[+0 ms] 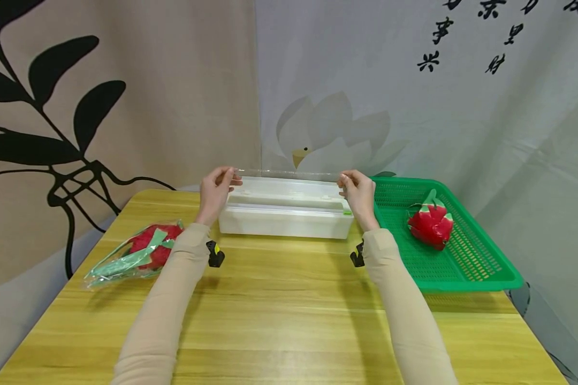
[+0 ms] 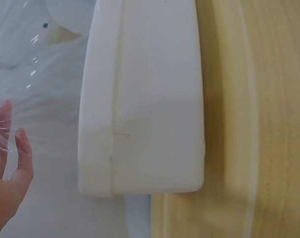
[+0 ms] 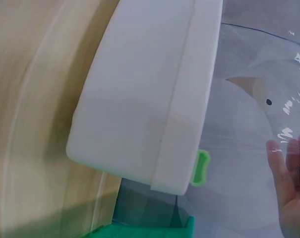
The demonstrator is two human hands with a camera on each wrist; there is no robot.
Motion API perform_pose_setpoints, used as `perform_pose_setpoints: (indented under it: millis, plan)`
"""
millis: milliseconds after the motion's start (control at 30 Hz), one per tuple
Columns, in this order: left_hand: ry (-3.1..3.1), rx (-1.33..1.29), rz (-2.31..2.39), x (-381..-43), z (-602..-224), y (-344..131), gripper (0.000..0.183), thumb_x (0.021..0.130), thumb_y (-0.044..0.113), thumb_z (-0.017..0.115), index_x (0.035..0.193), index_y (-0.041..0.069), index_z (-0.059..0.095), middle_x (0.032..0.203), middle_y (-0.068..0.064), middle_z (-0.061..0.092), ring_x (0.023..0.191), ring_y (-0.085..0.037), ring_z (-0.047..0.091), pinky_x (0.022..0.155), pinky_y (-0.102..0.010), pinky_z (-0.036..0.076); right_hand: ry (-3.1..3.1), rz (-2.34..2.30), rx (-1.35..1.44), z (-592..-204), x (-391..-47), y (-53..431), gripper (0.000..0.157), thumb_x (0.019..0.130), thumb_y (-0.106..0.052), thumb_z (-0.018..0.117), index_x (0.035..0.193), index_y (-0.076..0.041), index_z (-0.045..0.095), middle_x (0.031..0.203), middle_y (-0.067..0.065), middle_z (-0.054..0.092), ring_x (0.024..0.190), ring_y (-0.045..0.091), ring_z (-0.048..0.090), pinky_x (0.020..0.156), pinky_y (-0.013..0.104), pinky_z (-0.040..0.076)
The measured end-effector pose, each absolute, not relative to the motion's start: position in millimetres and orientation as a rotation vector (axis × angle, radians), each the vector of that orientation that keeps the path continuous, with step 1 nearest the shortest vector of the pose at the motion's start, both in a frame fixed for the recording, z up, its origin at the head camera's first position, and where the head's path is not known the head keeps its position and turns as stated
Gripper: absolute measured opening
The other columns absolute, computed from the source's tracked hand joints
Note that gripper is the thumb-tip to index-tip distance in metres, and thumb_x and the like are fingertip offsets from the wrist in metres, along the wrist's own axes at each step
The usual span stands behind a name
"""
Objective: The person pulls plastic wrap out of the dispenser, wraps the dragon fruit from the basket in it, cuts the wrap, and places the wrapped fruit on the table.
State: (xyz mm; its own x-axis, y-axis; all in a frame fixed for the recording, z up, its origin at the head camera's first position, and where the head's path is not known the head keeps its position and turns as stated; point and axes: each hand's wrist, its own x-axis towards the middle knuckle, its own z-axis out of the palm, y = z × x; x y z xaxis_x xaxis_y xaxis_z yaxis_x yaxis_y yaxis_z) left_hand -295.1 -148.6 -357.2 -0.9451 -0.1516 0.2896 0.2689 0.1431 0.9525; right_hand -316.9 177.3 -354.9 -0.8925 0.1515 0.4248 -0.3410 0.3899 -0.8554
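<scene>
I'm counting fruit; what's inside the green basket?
One red dragon fruit with green tips lies inside the green basket. Hidden: the floor beneath it and whatever the right sleeve covers.

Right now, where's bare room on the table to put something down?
The biggest bare patch of table lies between the left sleeve and right sleeve, in front of the white box. Another sits right of that right sleeve, in front of the green basket. The back is crowded: box, basket, plus the left hand and right hand pinching clear film.
</scene>
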Motion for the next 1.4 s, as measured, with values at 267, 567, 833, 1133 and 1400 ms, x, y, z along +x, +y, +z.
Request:
perform_pose_setpoints:
  millis: [267, 567, 833, 1133, 1400]
  plan:
    - [-2.108, -0.134, -1.846, -290.1, -346.6, -147.7, 0.034, 0.099, 0.025, 0.05, 0.119, 0.0, 0.06, 0.104, -0.014, 0.07, 0.084, -0.007, 0.068, 0.086, -0.033, 0.055, -2.202, 1.508, 0.144, -346.3, -313.4, 176.8, 0.021, 0.095, -0.018, 0.057, 0.1, -0.002, 0.069, 0.084, 0.015, 0.067, 0.069, 0.016, 0.066, 0.065, 0.027, 0.059]
    - [-2.096, -0.164, -1.791, -302.9, -354.0, -152.1, 0.039, 0.097, 0.037, 0.051, 0.117, 0.005, 0.062, 0.093, 0.001, 0.07, 0.083, -0.002, 0.065, 0.082, -0.023, 0.055, -2.199, 1.375, 0.187, -335.0, -307.1, 177.4, 0.022, 0.095, -0.018, 0.056, 0.099, -0.001, 0.069, 0.087, 0.019, 0.069, 0.071, 0.021, 0.066, 0.063, 0.022, 0.057]
    - [-2.083, -0.156, -1.795, -302.5, -343.5, -151.7, 0.037, 0.096, 0.038, 0.053, 0.114, 0.007, 0.063, 0.089, 0.009, 0.068, 0.079, -0.002, 0.066, 0.074, -0.016, 0.053, -2.198, 1.387, 0.201, -323.4, -303.8, 176.9, 0.024, 0.095, -0.02, 0.055, 0.103, -0.002, 0.069, 0.091, 0.019, 0.069, 0.077, 0.022, 0.067, 0.062, 0.015, 0.055]
    - [-2.086, -0.156, -1.781, -299.6, -332.2, -150.7, 0.033, 0.096, 0.037, 0.052, 0.113, 0.01, 0.064, 0.088, 0.01, 0.068, 0.08, -0.002, 0.065, 0.082, -0.03, 0.056, -2.191, 1.364, 0.213, -311.9, -301.3, 175.5, 0.024, 0.095, -0.02, 0.056, 0.102, -0.001, 0.069, 0.092, 0.02, 0.069, 0.077, 0.023, 0.066, 0.065, 0.019, 0.056]
    - [-2.066, -0.181, -1.754, -296.8, -322.5, -148.9, 0.033, 0.096, 0.036, 0.053, 0.112, 0.009, 0.065, 0.087, 0.011, 0.068, 0.079, -0.002, 0.065, 0.077, -0.025, 0.056, -2.199, 1.362, 0.19, -303.2, -301.1, 175.3, 0.023, 0.095, -0.021, 0.056, 0.103, -0.003, 0.069, 0.091, 0.017, 0.069, 0.075, 0.01, 0.064, 0.068, 0.031, 0.059]
